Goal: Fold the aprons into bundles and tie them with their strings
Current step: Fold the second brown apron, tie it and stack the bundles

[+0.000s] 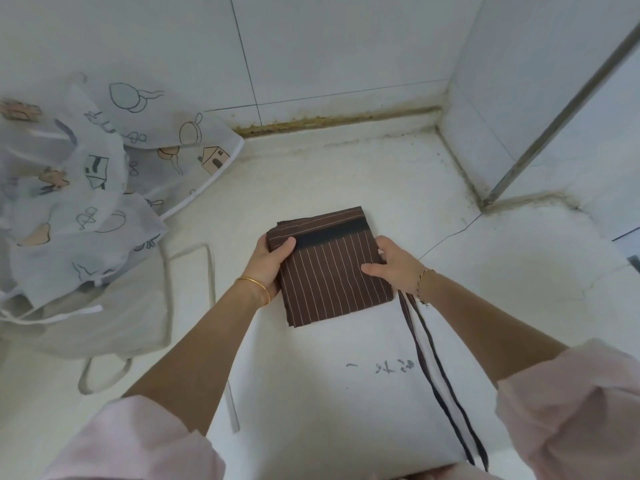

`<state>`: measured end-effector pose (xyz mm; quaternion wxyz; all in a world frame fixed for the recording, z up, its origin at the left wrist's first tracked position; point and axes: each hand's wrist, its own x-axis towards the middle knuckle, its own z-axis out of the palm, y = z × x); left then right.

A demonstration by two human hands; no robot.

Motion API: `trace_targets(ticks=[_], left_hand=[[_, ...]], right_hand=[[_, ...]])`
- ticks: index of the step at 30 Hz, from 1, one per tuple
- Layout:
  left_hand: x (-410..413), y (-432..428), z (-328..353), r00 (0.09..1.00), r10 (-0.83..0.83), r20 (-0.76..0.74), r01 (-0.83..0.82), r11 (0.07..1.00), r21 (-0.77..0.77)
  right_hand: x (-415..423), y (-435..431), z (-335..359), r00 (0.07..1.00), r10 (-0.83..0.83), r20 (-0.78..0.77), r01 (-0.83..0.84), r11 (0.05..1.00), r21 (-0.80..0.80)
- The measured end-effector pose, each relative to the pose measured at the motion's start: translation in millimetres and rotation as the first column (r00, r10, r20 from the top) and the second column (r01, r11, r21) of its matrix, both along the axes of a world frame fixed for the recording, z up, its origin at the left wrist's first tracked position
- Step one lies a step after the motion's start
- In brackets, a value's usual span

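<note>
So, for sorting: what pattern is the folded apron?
The brown folded apron has thin pale pinstripes; head view.

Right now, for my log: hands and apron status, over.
Left hand, right hand grip folded brown apron by sides. Strings trail loose, untied. Printed fabric heaped left, apart.

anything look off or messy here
The brown striped apron is folded square, but its strings trail loose toward the person, untied. A crack runs across the counter beyond the right hand.
</note>
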<state>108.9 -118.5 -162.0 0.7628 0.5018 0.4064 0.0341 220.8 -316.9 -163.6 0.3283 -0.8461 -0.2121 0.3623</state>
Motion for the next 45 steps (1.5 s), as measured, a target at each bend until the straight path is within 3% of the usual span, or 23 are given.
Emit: trace_targets(ticks=[4,6,10,18,19,20,21,22,23,24,26,29,32,34,37,39,40,42,44,45], left_hand=[[6,-2,-3,0.996,-0.003,-0.086,0.006,0.999,0.034],[9,-3,-6,0.989,-0.033,-0.144,0.053,0.989,0.136],[21,-8,-5,0.972,-0.084,-0.219,0.177,0.874,0.452],[29,-14,-3,0.92,0.003,-0.393,0.262,0.742,0.618],[25,-15,-1,0.917,0.053,-0.394,0.277,0.628,0.728],[20,-19,-2,0.938,0.093,-0.335,0.27,0.41,0.871],[16,-23,-5,0.963,0.049,-0.264,0.254,0.156,0.955],[13,-27,-12,0.971,-0.056,-0.231,0.229,-0.037,0.973],[12,-32,-19,0.94,-0.173,-0.294,0.27,-0.15,0.951],[10,-35,-25,0.866,-0.253,-0.432,0.39,-0.199,0.899],[7,-36,-39,0.686,-0.278,-0.673,0.635,-0.223,0.74],[6,-34,-49,0.657,-0.236,-0.716,0.669,-0.256,0.698],[9,-36,-48,0.647,-0.214,-0.732,0.675,-0.286,0.681],[9,-37,-46,0.635,-0.204,-0.745,0.68,-0.308,0.665],[12,-36,-38,0.617,-0.195,-0.763,0.686,-0.341,0.642],[17,-35,-29,0.677,-0.204,-0.708,0.638,-0.317,0.702],[19,-35,-24,0.744,-0.211,-0.634,0.568,-0.302,0.766],[25,-35,-26,0.832,-0.231,-0.505,0.438,-0.285,0.853],[28,-35,-33,0.827,-0.284,-0.485,0.43,-0.237,0.871],[27,-35,-39,0.811,-0.306,-0.499,0.448,-0.225,0.865]], right_hand=[[-3,4,-4,0.997,-0.047,0.058,0.046,0.999,0.018],[-4,5,-4,0.994,-0.072,0.086,0.071,0.997,0.01],[-6,6,-6,0.986,-0.11,0.127,0.111,0.994,0.004],[-2,18,-10,0.974,-0.108,0.198,0.126,0.988,-0.083],[-2,19,-10,0.973,-0.108,0.203,0.13,0.987,-0.097],[-2,21,-10,0.972,-0.108,0.207,0.133,0.985,-0.109],[-3,23,-10,0.971,-0.104,0.214,0.131,0.984,-0.116],[-3,24,-10,0.971,-0.098,0.218,0.127,0.984,-0.123],[-4,24,-9,0.971,-0.096,0.22,0.124,0.985,-0.118],[-4,24,-9,0.971,-0.103,0.214,0.127,0.986,-0.104],[-4,19,-6,0.976,-0.146,0.16,0.155,0.987,-0.045],[1,2,-1,0.979,-0.195,0.055,0.196,0.98,-0.017],[17,-11,14,0.997,-0.058,-0.045,0.046,0.971,-0.236],[33,-10,28,0.992,0.099,0.081,-0.057,0.91,-0.412],[49,-11,43,0.871,0.205,0.446,0.127,0.784,-0.607],[46,-8,53,0.764,0.277,0.583,0.232,0.726,-0.648],[40,-2,54,0.713,0.287,0.639,0.234,0.763,-0.603],[24,17,51,0.644,0.214,0.735,0.105,0.927,-0.361],[4,37,33,0.701,0.162,0.695,-0.082,0.986,-0.147],[-4,45,19,0.73,0.2,0.653,-0.134,0.979,-0.151]])
